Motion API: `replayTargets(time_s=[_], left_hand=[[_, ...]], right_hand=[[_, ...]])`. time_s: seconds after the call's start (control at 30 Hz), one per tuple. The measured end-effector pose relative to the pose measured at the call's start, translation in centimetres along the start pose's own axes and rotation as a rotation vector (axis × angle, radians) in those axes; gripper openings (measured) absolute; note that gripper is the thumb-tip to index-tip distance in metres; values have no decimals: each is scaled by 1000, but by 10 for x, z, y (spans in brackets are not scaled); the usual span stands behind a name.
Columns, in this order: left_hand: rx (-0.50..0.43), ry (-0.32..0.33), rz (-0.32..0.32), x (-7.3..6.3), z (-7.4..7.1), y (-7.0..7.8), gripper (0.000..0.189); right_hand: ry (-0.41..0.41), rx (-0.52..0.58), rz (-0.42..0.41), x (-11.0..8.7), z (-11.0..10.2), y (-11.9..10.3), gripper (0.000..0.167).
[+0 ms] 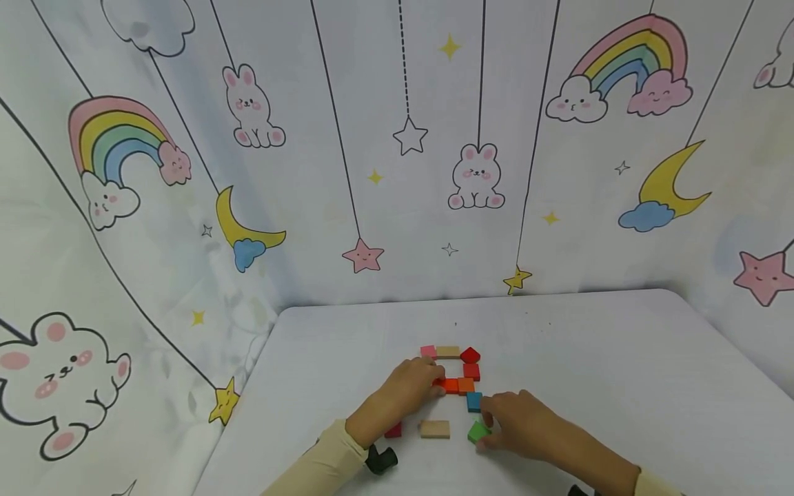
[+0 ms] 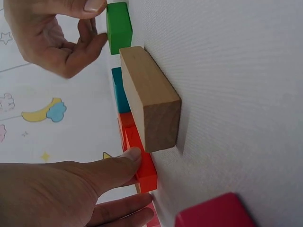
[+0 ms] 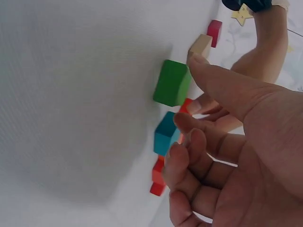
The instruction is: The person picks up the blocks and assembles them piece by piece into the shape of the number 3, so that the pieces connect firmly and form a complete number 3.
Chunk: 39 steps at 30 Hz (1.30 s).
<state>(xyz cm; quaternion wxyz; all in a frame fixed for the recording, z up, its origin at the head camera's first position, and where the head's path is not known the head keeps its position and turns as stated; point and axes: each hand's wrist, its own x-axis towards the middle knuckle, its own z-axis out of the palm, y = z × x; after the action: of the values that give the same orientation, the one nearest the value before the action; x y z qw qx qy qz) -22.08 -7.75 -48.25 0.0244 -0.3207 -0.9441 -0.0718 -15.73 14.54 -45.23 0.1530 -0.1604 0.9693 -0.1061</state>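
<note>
My left hand (image 1: 417, 381) pinches an orange-red block (image 2: 147, 170), thumb on its near side and a finger behind. An orange block (image 1: 466, 385) sits right beside it, then a blue block (image 3: 165, 132). My right hand (image 1: 521, 421) is around a green block (image 3: 170, 82) with thumb and index finger spread, the fingertips right at its edges. Its other fingers hang loosely curled near the blue block. A plain wooden block (image 2: 151, 94) lies between the hands on the near side. A dark red block (image 1: 393, 430) lies under the left forearm.
Behind the hands lie a pink block (image 1: 428, 352), another wooden block (image 1: 448, 353), a red pointed block (image 1: 471, 355) and a red block (image 1: 471, 372). A black device (image 1: 381, 460) is at the left wrist. The white table (image 1: 620, 358) meets a patterned cloth backdrop.
</note>
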Motion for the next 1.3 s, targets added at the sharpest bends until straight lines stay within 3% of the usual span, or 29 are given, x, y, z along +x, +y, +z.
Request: replayTargets(time_s=[0.2, 0.4, 0.8, 1.3], left_hand=[[-7, -4, 0, -1, -1, 0, 24], [2, -8, -2, -1, -2, 0, 24], [-13, -12, -5, 0, -1, -1, 25], [-7, -11, -6, -1, -3, -1, 26]], right_hand=[[-69, 90, -12, -2, -4, -1, 44], [-93, 88, -23, -1, -1, -1, 39], [-54, 60, 59, 3, -1, -1, 37], [23, 62, 78, 8, 6, 2, 39]])
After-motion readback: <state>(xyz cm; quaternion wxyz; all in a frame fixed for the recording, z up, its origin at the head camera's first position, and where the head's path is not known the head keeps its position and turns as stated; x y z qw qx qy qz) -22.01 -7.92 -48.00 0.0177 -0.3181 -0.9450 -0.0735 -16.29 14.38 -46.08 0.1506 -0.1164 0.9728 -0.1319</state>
